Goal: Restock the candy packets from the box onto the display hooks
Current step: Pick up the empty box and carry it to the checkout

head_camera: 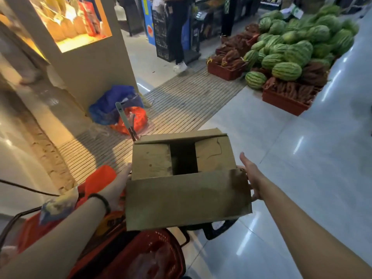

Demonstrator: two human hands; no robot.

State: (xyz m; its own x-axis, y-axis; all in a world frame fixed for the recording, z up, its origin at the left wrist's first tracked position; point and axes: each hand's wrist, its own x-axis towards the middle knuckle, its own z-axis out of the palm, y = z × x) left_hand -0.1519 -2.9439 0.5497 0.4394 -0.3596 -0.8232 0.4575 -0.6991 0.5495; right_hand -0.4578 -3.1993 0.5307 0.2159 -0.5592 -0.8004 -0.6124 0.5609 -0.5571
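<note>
I hold a brown cardboard box (187,198) in front of me, above a red shopping basket (161,250). Its top flaps stand open and the inside is dark, so no candy packets show. My left hand (120,178) grips the box's left side, with its fingers hidden behind the cardboard. My right hand (251,174) holds the right side; its thumb points forward and its fingers curl round the flap's edge. No display hooks are in view.
A lit display stand (80,37) with orange packets rises at the left, with blue and red bags (118,111) and a tool handle (124,119) at its foot. Watermelons (291,47) and red crates (281,99) fill the right. A person (177,33) stands ahead.
</note>
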